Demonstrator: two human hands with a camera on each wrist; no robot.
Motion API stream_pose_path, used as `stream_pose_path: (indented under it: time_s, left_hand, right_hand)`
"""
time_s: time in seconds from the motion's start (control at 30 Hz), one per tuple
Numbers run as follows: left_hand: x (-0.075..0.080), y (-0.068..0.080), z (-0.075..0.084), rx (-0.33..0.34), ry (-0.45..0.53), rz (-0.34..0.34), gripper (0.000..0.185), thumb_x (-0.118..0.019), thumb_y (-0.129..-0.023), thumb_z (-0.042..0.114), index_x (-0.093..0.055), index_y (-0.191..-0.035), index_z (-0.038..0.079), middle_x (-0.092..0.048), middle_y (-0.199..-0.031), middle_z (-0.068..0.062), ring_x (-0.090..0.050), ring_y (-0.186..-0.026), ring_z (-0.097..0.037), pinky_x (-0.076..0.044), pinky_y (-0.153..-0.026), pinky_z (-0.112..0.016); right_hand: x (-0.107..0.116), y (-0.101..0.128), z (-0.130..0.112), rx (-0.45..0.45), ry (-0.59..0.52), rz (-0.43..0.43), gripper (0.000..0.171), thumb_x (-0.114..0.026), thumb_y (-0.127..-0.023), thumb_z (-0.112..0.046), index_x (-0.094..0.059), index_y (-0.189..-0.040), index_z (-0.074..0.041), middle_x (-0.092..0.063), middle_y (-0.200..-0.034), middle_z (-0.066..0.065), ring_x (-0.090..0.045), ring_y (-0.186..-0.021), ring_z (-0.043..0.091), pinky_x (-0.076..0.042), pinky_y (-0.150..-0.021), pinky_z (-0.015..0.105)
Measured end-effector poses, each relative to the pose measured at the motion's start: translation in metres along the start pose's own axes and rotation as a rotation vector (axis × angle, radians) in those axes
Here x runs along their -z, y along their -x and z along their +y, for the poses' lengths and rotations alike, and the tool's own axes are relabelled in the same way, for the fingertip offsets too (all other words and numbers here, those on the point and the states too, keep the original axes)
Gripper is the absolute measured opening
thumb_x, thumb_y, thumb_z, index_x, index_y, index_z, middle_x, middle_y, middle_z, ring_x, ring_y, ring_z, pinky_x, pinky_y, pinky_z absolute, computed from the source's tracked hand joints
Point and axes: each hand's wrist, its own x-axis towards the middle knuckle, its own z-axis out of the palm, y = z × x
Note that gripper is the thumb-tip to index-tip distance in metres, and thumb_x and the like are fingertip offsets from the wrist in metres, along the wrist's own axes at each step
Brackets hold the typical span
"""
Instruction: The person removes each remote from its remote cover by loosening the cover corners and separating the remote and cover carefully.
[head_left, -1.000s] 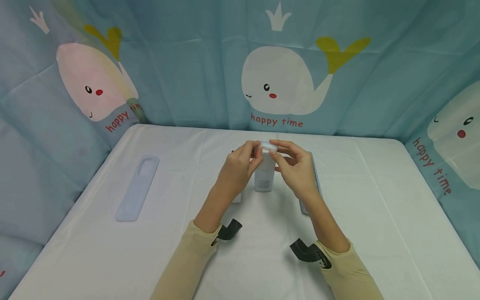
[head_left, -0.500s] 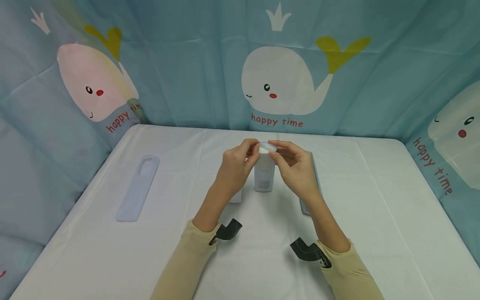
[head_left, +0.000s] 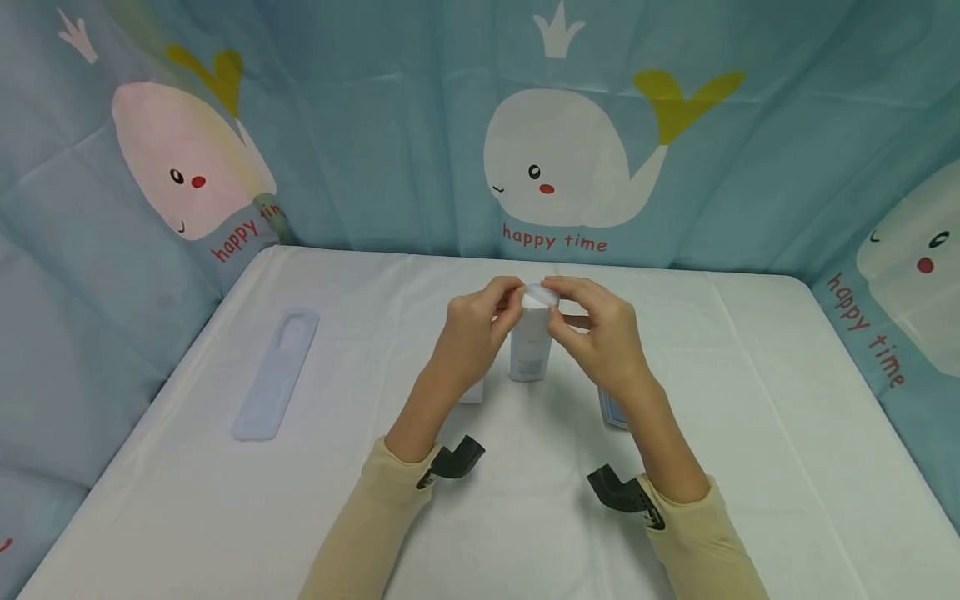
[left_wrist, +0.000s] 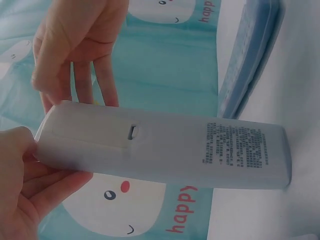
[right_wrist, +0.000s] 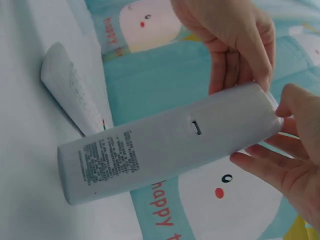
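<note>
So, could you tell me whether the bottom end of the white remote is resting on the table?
Touching. In the right wrist view the white remote stands with its lower end on the table, no gap showing.

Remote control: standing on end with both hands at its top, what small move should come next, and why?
Probably slide the battery cover off. The remote control stands upright on the table; the left hand and right hand pinch its top end, and the wrist views show the cover's latch slot facing out, closed.

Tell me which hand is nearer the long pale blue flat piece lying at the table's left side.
Left. The left hand holds the top of the upright white remote, on the side toward the pale blue piece. The right hand grips the remote's far side.
</note>
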Motion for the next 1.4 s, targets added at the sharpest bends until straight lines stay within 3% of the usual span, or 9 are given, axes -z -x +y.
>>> stream_pose_path:
  time_s: [0.13, 0.4, 0.53, 0.73, 1.0, 1.4]
  left_hand:
    - [0.0028, -0.0006, -0.0003, 0.025, 0.022, -0.007, 0.01, -0.06, -0.103, -0.004, -0.067, -0.108, -0.009, -0.077, -0.095, -0.022, -0.079, -0.086, -0.03, -0.065, -0.076, -0.036]
    - [0.0029, -0.0015, 0.0007, 0.035, 0.038, -0.013, 0.01, -0.06, -0.103, -0.003, -0.068, -0.107, -0.009, -0.077, -0.095, -0.021, -0.079, -0.085, -0.03, -0.065, -0.076, -0.036]
    - [0.0029, -0.0012, 0.0009, 0.045, 0.057, -0.015, 0.01, -0.06, -0.103, -0.003, -0.069, -0.106, -0.009, -0.078, -0.096, -0.021, -0.079, -0.085, -0.029, -0.065, -0.076, -0.036]
    - [0.0042, -0.0015, -0.0014, 0.09, 0.091, 0.004, 0.011, -0.062, -0.103, -0.002, -0.071, -0.105, -0.009, -0.078, -0.096, -0.022, -0.079, -0.086, -0.03, -0.065, -0.073, -0.037]
    - [0.005, -0.0025, -0.0016, 0.136, 0.105, 0.024, 0.013, -0.062, -0.104, 0.001, -0.072, -0.106, -0.008, -0.078, -0.095, -0.021, -0.079, -0.084, -0.03, -0.065, -0.071, -0.039]
    - [0.0063, -0.0028, 0.0013, 0.2, 0.1, 0.033, 0.017, -0.063, -0.105, 0.005, -0.074, -0.107, -0.007, -0.079, -0.097, -0.021, -0.079, -0.087, -0.031, -0.065, -0.074, -0.041]
  right_hand:
    - [-0.0014, 0.0003, 0.0021, 0.108, 0.077, 0.012, 0.033, -0.069, -0.09, 0.012, -0.072, -0.123, 0.008, -0.074, -0.115, 0.021, -0.075, -0.103, 0.035, -0.065, -0.079, 0.043]
    - [-0.0023, -0.0001, 0.0033, 0.148, 0.106, 0.052, 0.029, -0.066, -0.089, 0.015, -0.073, -0.116, 0.01, -0.074, -0.105, 0.022, -0.076, -0.096, 0.035, -0.065, -0.079, 0.042]
    - [-0.0019, -0.0005, 0.0044, 0.112, 0.088, 0.089, 0.024, -0.064, -0.091, 0.014, -0.075, -0.111, 0.008, -0.075, -0.101, 0.02, -0.076, -0.094, 0.034, -0.065, -0.078, 0.034]
    - [0.0002, -0.0001, 0.0037, -0.015, -0.062, 0.068, 0.023, -0.064, -0.096, 0.012, -0.076, -0.115, 0.007, -0.076, -0.107, 0.021, -0.075, -0.101, 0.035, -0.057, -0.081, 0.011]
    - [0.0016, -0.0005, 0.0008, -0.09, -0.112, 0.045, 0.024, -0.064, -0.099, 0.011, -0.075, -0.119, 0.007, -0.075, -0.113, 0.021, -0.073, -0.109, 0.034, -0.056, -0.085, 0.011]
    - [-0.0016, -0.0019, -0.0008, -0.089, -0.111, 0.074, 0.022, -0.064, -0.098, 0.012, -0.075, -0.117, 0.008, -0.075, -0.115, 0.023, -0.074, -0.108, 0.036, -0.056, -0.084, 0.011]
